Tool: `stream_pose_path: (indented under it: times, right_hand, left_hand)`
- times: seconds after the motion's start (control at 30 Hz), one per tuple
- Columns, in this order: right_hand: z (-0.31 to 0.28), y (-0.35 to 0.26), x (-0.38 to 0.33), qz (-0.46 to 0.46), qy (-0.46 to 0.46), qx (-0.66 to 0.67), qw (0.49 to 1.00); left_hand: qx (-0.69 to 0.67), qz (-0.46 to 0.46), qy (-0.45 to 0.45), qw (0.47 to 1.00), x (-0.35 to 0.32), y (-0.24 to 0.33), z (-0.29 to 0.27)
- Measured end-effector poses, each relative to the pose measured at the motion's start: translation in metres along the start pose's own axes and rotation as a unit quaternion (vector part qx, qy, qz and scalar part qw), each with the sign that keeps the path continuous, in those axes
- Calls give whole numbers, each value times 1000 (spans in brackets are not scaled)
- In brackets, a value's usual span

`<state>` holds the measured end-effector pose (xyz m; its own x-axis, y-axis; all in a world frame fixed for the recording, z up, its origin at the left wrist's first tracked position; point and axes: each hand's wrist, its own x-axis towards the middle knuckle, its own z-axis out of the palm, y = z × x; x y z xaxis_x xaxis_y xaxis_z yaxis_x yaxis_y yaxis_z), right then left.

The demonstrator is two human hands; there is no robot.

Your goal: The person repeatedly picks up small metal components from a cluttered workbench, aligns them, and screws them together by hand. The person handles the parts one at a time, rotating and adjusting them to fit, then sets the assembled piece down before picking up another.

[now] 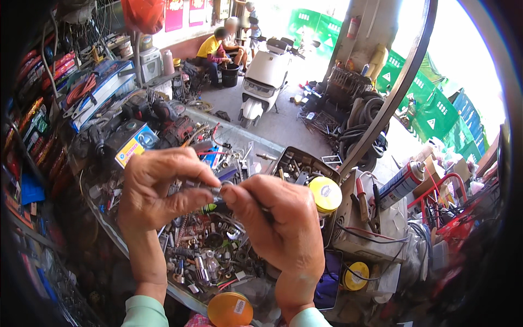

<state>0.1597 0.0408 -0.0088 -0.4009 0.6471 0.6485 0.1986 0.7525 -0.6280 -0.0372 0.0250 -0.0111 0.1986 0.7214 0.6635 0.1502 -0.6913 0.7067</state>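
Both my hands are raised over a workbench heaped with small metal parts point(201, 264), their fingertips meeting near the middle of the view. My left hand point(158, 188) pinches a small grey metal piece point(213, 187), possibly threaded, between thumb and forefinger. Against its right end, the thumb and curled fingers of my right hand point(283, 218) are closed. The fingertips cover much of the piece, so its exact kind cannot be made out. Beneath the hands lie sockets, bolts, springs and bits of wire in a loose pile.
Right of the pile are an open parts case point(294, 166), a yellow-lidded tin point(325, 194), pliers point(362, 200) and a spray can point(402, 184). An orange round lid point(230, 309) sits at the near edge. Beyond the bench stand a white scooter point(266, 79) and people by a black bucket point(230, 75).
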Motion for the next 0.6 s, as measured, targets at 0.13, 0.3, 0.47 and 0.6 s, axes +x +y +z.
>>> stream_pose_path:
  times: [0.13, 0.3, 0.47, 0.6]
  right_hand:
    - [4, -3, 3, 40, 26, 39, 998]
    - [-4, -18, 1, 70, 38, 26, 996]
    - [0, -4, 0, -16, 82, 21, 996]
    - [-3, -7, 1, -11, 62, 0, 998]
  left_hand:
    - [13, -49, 49, 998, 3, 9, 1]
    - [-34, -69, 104, 992, -3, 2, -6]
    - [-29, -62, 81, 994, -1, 5, -3]
    - [2, -44, 56, 997, -2, 5, -7]
